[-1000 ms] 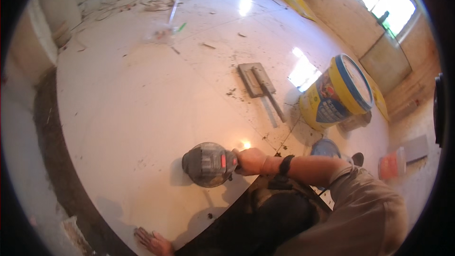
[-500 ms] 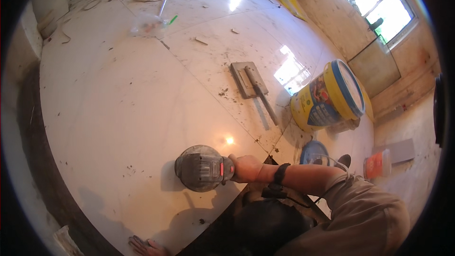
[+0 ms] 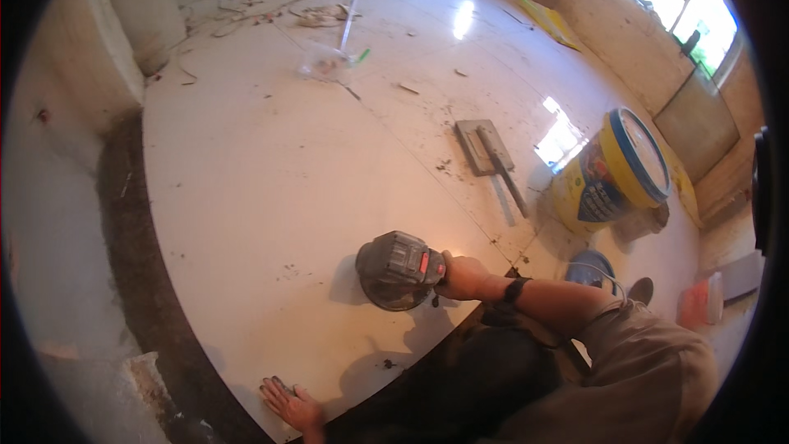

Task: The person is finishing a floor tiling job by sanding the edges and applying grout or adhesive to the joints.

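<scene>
My right hand (image 3: pixel 465 277) is closed around the handle of a dark cordless tile vibrator (image 3: pixel 400 267), which has a round base and a red mark by its grip. The tool sits over a large pale floor tile (image 3: pixel 263 197) and looks slightly tilted. Whether its base touches the tile I cannot tell. Near the lower edge my left hand (image 3: pixel 292 407) lies palm down on the same tile, fingers spread, close to the tile's dark edge. A notched-looking flat trowel (image 3: pixel 481 146) with a long handle rests on the floor ahead and to the right.
Right of the trowel stands a yellow and blue bucket (image 3: pixel 612 173). A blue bowl-like container (image 3: pixel 592 270) and a red and clear tub (image 3: pixel 700 300) are nearer. A dark untiled strip (image 3: pixel 136 255) runs along the left wall. Cables (image 3: pixel 246 20) and a clear plastic bag (image 3: pixel 325 64) lie farther off.
The whole view has shifted, so the floor things appear farther right. The vibrator's tilt looks different, with its base showing more on the near side. More of my left hand shows.
</scene>
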Tool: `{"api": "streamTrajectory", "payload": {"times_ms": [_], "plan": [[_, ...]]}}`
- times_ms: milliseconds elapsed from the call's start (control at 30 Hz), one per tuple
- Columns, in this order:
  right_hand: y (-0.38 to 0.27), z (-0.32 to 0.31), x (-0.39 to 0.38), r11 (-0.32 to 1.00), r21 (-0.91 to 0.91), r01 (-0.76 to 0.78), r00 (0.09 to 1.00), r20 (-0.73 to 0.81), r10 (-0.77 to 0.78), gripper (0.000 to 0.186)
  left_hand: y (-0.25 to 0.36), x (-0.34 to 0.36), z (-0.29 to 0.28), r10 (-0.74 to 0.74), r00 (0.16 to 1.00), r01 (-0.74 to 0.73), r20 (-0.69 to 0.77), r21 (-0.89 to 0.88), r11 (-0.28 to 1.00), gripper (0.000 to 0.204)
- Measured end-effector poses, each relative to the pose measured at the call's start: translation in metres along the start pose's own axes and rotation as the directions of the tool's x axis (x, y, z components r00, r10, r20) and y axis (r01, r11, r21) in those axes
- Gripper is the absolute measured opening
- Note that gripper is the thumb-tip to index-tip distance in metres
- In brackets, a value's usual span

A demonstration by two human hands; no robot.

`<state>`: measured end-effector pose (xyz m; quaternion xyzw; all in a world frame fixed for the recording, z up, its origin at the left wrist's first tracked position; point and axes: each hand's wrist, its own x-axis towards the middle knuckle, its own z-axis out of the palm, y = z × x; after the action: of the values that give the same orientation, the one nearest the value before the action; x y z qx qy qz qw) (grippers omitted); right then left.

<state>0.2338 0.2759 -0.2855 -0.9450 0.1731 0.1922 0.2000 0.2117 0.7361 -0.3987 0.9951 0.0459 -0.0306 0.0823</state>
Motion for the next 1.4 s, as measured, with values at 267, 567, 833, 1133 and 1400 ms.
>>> {"api": "streamTrajectory", "payload": {"times_ms": [267, 567, 833, 1133, 1400], "plan": [[-0.004, 0.011, 0.004, 0.882, 0.469, 0.044, 0.967, 0.201, -0.155, 0.051, 0.005, -0.007, -0.019, -0.004, 1.000, 0.005, 0.013, -0.088, 0.996, 0.060], [-0.102, -0.064, 0.069, 0.918, 0.397, 0.021, 0.993, 0.100, -0.066, 0.030, -0.006, -0.010, 0.005, 0.025, 0.999, -0.026, -0.027, -0.047, 0.999, 0.063], [-0.182, -0.037, 0.155, 0.916, 0.400, -0.017, 0.993, 0.114, -0.031, 0.035, -0.002, 0.002, -0.007, 0.062, 0.996, -0.065, -0.070, -0.043, 0.997, 0.061], [-0.184, 0.000, 0.159, 0.987, 0.151, -0.057, 0.982, -0.167, 0.082, 0.039, -0.006, 0.008, -0.016, 0.041, 0.992, -0.024, 0.123, -0.131, 0.991, 0.067], [-0.202, -0.012, 0.157, 0.980, 0.078, -0.185, 0.980, -0.065, 0.190, 0.030, -0.016, -0.002, 0.006, 0.027, 0.987, -0.014, 0.160, -0.083, 0.996, 0.067]]}}
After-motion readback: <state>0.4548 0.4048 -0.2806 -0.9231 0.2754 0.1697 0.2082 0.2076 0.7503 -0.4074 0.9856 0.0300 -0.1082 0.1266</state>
